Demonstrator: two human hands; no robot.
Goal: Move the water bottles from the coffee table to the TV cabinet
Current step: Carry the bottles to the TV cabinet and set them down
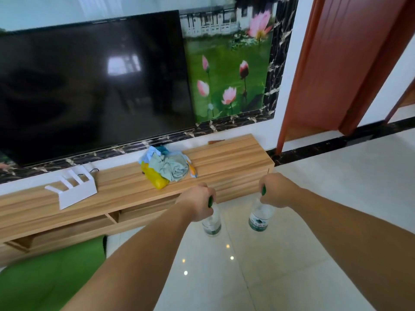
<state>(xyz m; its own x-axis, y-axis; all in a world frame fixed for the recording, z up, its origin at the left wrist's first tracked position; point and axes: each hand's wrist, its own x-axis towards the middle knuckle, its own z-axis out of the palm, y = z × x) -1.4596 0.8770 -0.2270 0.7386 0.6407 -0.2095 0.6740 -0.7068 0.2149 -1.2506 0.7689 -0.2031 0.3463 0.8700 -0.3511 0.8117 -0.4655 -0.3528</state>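
Both bare forearms reach forward side by side, well apart. The left grip [197, 204] and right grip [277, 190] are each curled closed into a downturned fist.

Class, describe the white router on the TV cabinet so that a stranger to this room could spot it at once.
Find the long wooden TV cabinet under the big black television. Towards its left end, left of a heap of crumpled cloths, sits the router. It alone is plain white and angular, with flat antennas sticking up.
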